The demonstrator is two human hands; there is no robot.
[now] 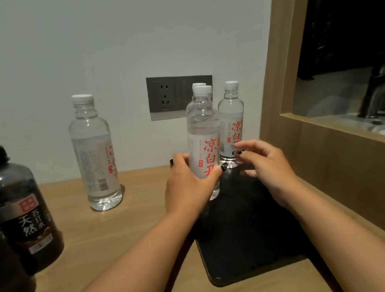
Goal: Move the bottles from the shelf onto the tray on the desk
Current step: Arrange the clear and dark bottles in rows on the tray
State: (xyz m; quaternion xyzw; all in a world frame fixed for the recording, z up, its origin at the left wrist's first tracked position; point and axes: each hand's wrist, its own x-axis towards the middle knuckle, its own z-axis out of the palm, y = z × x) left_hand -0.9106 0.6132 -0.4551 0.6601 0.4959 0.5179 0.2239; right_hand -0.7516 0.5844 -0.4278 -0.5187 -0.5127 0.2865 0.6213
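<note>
A black tray (246,242) lies on the wooden desk (116,244). My left hand (188,184) grips a clear water bottle (203,130) with red lettering, upright on the tray's far left part. Another such bottle (231,118) stands at the tray's far right corner, and a third cap (198,85) peeks out behind the held one. My right hand (264,162) hovers beside the held bottle with fingers apart, holding nothing. A further clear bottle (95,153) stands on the desk to the left, off the tray.
Two dark soda-water bottles (20,211) stand at the desk's left edge. A grey wall socket (171,93) sits behind the bottles. A wooden frame (305,100) borders the desk on the right, with a dark opening beyond it.
</note>
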